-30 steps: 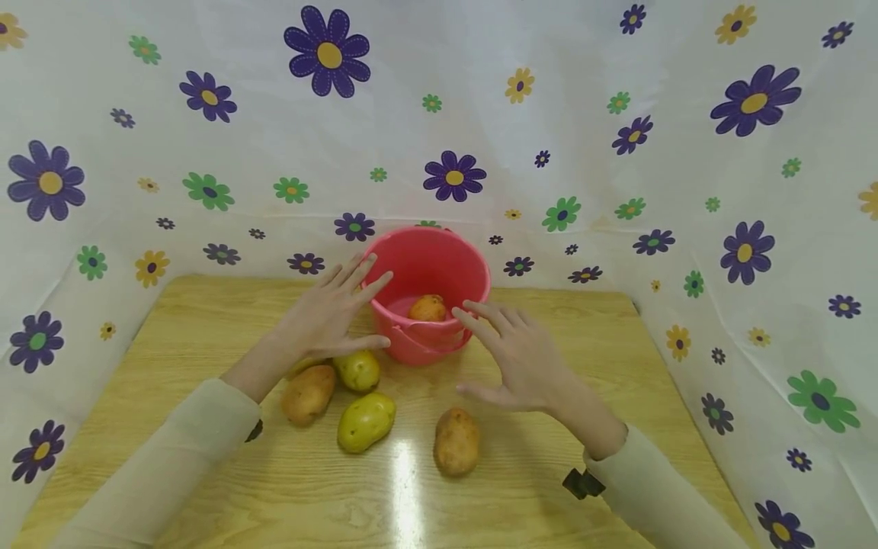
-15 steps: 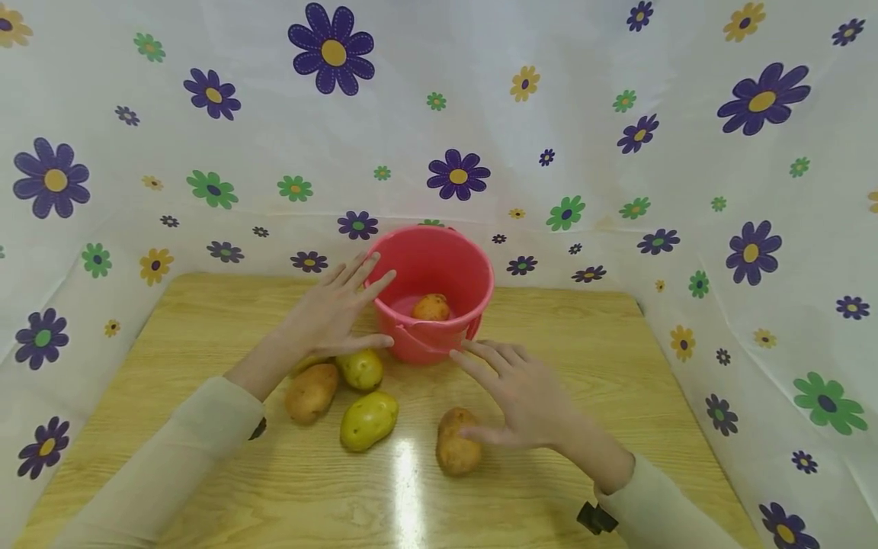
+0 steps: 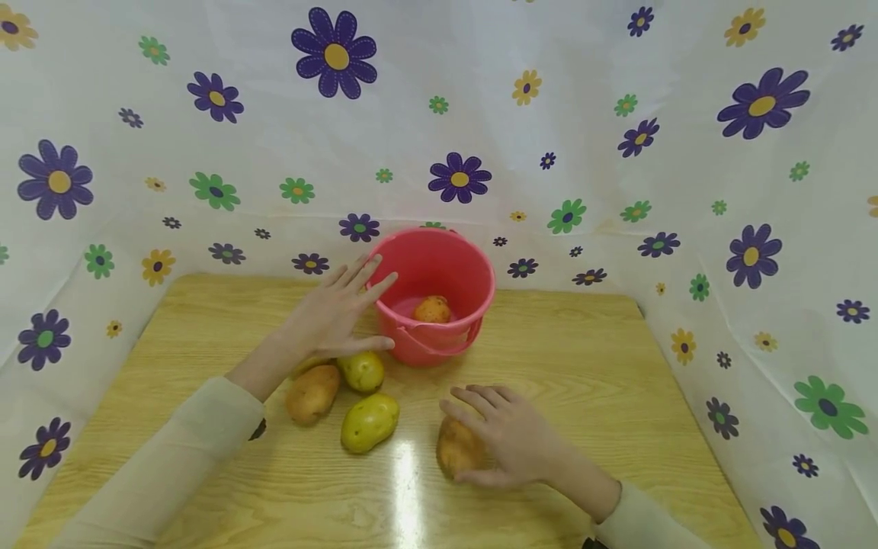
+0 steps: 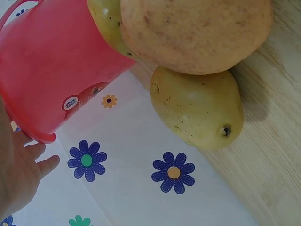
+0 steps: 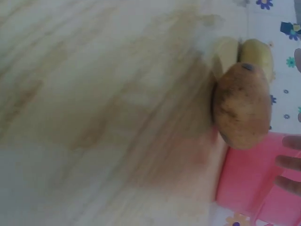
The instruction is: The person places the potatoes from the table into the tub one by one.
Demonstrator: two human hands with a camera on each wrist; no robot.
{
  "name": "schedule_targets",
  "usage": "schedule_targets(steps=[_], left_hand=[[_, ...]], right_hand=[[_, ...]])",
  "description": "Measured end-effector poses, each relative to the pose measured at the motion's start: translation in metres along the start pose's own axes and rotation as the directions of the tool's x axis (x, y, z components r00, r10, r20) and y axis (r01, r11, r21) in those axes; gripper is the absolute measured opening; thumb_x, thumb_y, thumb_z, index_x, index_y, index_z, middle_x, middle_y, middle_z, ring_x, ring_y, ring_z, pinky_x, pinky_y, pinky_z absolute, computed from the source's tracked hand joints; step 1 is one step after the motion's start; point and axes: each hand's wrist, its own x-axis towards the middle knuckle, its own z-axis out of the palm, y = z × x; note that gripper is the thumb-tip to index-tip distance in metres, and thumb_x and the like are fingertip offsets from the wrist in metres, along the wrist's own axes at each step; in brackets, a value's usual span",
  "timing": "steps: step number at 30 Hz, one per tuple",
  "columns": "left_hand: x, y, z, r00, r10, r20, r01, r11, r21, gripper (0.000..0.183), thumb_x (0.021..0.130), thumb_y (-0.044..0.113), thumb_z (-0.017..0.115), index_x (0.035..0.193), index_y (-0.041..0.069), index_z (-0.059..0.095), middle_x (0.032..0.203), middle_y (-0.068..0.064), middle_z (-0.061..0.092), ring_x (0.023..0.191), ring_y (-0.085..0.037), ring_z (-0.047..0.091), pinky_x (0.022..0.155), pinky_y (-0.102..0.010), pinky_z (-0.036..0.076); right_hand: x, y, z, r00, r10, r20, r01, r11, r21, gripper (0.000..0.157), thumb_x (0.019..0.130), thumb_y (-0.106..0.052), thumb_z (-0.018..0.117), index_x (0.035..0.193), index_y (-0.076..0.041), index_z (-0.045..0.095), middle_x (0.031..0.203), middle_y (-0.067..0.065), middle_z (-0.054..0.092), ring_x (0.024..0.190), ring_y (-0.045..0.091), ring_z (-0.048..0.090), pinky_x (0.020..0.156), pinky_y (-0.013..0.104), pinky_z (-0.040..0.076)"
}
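A pink bucket (image 3: 428, 335) stands upright at the back of the table with one potato (image 3: 432, 309) inside. My left hand (image 3: 329, 316) has its fingers spread at the bucket's left rim. Below it lie a brown potato (image 3: 312, 394) and a yellowish potato (image 3: 362, 371); another yellowish one (image 4: 197, 108) shows in the left wrist view. My right hand (image 3: 511, 438) is over a brown potato (image 3: 456, 450) lying at front centre, partly covering it. In the right wrist view, the fingers (image 5: 289, 162) look extended and apart from that potato (image 5: 242, 106).
A yellow-green potato (image 3: 370, 423) lies between the left group and the right hand's potato. The bucket's handle (image 3: 439, 351) hangs down its front. Flower-printed cloth (image 3: 549, 114) rises behind and beside the wooden table (image 3: 583, 358).
My right hand has come away from the bucket's right rim, down toward me and over the brown potato. The left hand has stayed at the bucket.
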Motion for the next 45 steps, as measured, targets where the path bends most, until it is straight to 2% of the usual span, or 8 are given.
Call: schedule_targets(steps=[5, 11, 21, 36, 45], left_hand=[[0.000, 0.001, 0.001, 1.000, -0.001, -0.002, 0.001, 1.000, -0.002, 0.105, 0.090, 0.081, 0.052, 0.170, 0.020, 0.021, 0.178, -0.017, 0.015, 0.167, -0.040, 0.007, 0.131, -0.064, 0.025], [0.001, 0.000, 0.000, 1.000, 0.005, -0.003, -0.005, 1.000, -0.002, 0.105, 0.090, 0.080, 0.053, 0.170, 0.020, 0.021, 0.178, -0.017, 0.015, 0.167, -0.040, 0.008, 0.132, -0.064, 0.023], [-0.001, -0.001, 0.001, 1.000, -0.004, 0.002, 0.004, 1.000, 0.000, 0.106, 0.090, 0.081, 0.052, 0.170, 0.021, 0.019, 0.179, -0.017, 0.013, 0.167, -0.040, 0.006, 0.132, -0.064, 0.024], [0.000, 0.000, 0.001, 1.000, 0.001, 0.009, -0.001, 1.000, 0.004, 0.105, 0.090, 0.082, 0.051, 0.170, 0.022, 0.018, 0.179, -0.015, 0.010, 0.167, -0.040, 0.005, 0.132, -0.063, 0.024], [0.000, -0.001, 0.001, 1.000, 0.004, 0.000, -0.004, 1.000, 0.003, 0.105, 0.090, 0.081, 0.052, 0.170, 0.021, 0.020, 0.179, -0.016, 0.012, 0.167, -0.040, 0.005, 0.133, -0.063, 0.021]], right_hand=[[-0.008, -0.007, 0.012, 0.999, -0.012, 0.030, 0.011, 0.999, 0.031, 0.095, 0.085, -0.082, 0.063, 0.156, -0.020, 0.050, 0.152, 0.005, 0.062, 0.134, 0.025, 0.061, 0.108, 0.044, 0.056], [-0.014, -0.010, 0.022, 1.000, -0.010, 0.024, 0.009, 0.998, 0.059, 0.093, 0.085, -0.081, 0.064, 0.154, -0.020, 0.052, 0.148, 0.006, 0.064, 0.131, 0.025, 0.063, 0.106, 0.044, 0.057], [-0.017, -0.010, 0.032, 0.999, -0.012, 0.042, 0.010, 0.999, 0.035, 0.088, 0.087, -0.079, 0.062, 0.155, -0.023, 0.050, 0.151, 0.007, 0.061, 0.128, 0.024, 0.065, 0.102, 0.042, 0.058], [-0.015, -0.010, 0.036, 0.999, 0.013, 0.043, -0.015, 0.998, 0.056, 0.080, 0.089, -0.076, 0.064, 0.152, -0.027, 0.053, 0.150, 0.004, 0.062, 0.127, 0.022, 0.066, 0.102, 0.042, 0.059], [-0.010, -0.006, 0.035, 0.997, -0.017, 0.077, 0.016, 1.000, 0.017, 0.072, 0.093, -0.071, 0.064, 0.150, -0.029, 0.054, 0.148, 0.003, 0.062, 0.125, 0.021, 0.067, 0.102, 0.039, 0.059]])
